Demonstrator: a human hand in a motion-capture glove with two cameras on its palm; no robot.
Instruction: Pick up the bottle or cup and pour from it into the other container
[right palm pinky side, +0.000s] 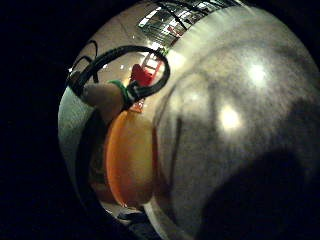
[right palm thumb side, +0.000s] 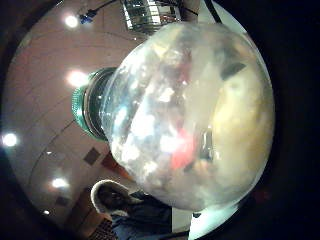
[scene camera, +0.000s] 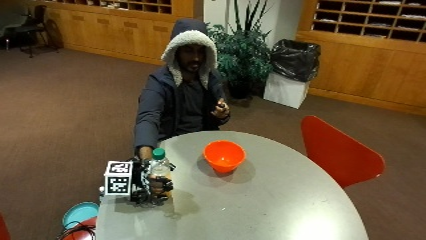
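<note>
A clear plastic bottle (scene camera: 158, 167) with a green cap (scene camera: 158, 153) stands upright near the table's edge, and my gloved right hand (scene camera: 152, 184) grips it around the body. An orange bowl (scene camera: 223, 155) stands on the grey table (scene camera: 266, 200) a short way to the side of the bottle, its mouth up. The thumb side palm view is filled by the bottle (right palm thumb side: 190, 120) with its green cap (right palm thumb side: 82, 107) still on. In the little finger side palm view the orange bowl (right palm pinky side: 130, 160) shows beside the bottle's wall (right palm pinky side: 235, 130).
A red chair (scene camera: 336, 152) stands at the table's far side. A teal round object (scene camera: 80, 215) lies below the table's edge near my hand. The person's bare hand (scene camera: 219, 107) is raised at chest height.
</note>
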